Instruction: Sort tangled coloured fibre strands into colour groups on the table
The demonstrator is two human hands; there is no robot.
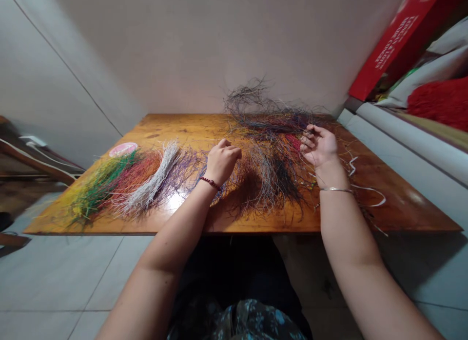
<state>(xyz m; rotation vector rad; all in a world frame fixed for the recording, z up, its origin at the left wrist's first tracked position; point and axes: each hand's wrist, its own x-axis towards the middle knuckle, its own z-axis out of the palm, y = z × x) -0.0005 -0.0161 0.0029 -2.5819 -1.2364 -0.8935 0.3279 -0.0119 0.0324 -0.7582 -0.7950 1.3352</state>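
Bundles of thin, wiry coloured strands lie across a wooden table. My left hand (224, 160) hovers over the middle of them, its fingers curled in a pinch; anything inside is too small to make out. At the right, my right hand (319, 146) is closed with thumb and fingertips on dark strands at the end of a loose dark tangle (263, 118). Below that tangle are a grey bundle (268, 172) and a black bundle (287, 179), with red strands (292, 142) beside my right fingers. Left of my left hand lie purple strands (181, 172) and a white bundle (155, 179).
Orange-red strands (137, 177), a green bundle (109, 184) and yellow strands (82, 191) spread at the left of the table (146, 130), near a pink round label (123, 149). White strips (376, 196) curl at the right. A wall (190, 62) stands behind; a red box (383, 43) is upper right.
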